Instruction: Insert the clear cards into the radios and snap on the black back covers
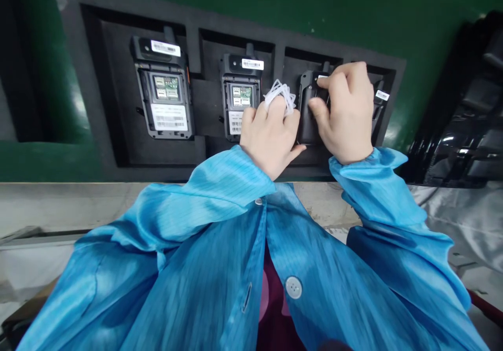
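A black foam tray (98, 105) on a green conveyor holds several black handheld devices lying back-side up. My left hand (269, 139) is closed around a bunch of thin white loops (281, 95) and rests against the left side of the third device (308, 112). My right hand (348, 112) lies on top of that third device, fingers curled and pinching at its upper part. The first device (163, 86) and second device (240, 94) sit untouched with open backs and white barcode labels. A fourth device (379, 102) peeks out behind my right hand.
The green belt (353, 10) runs behind the tray. Another black moulded tray (467, 115) lies at the right. A grey metal ledge (78, 204) runs along the near edge. My blue smock sleeves fill the lower frame.
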### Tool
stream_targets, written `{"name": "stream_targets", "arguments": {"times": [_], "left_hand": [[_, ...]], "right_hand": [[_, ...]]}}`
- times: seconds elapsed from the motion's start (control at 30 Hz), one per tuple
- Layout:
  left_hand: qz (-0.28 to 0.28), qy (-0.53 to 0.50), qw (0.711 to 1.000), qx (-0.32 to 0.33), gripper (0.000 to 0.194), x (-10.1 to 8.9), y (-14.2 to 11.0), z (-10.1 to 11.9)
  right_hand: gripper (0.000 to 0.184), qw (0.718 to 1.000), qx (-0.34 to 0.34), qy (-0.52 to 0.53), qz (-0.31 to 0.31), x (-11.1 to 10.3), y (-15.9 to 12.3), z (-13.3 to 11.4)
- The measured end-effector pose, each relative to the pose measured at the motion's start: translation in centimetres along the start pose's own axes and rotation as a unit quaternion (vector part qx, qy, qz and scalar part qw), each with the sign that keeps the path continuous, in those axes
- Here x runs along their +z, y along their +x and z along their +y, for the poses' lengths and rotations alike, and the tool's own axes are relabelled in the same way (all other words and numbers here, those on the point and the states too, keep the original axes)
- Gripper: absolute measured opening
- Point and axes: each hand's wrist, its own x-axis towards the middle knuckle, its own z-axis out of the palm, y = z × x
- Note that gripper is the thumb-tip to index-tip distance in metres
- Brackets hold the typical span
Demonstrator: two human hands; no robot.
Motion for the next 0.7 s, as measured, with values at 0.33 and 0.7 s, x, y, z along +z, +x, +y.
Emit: {"name": "stream_targets", "arguments": {"times": [0.33, 0.7], "left_hand": [[-0.003, -0.014, 1.0, -0.005, 0.044, 0.2, 0.1, -0.1], [0.018, 0.013, 1.0, -0.004, 0.046, -0.3, -0.1, 0.2]], "right_hand": [[0.03, 0.997, 0.071, -0.026, 0.024, 1.5, -0.7, -1.7], [0.047, 0.995, -0.008, -0.089, 0.043, 0.9, -3.4, -0.8]]}}
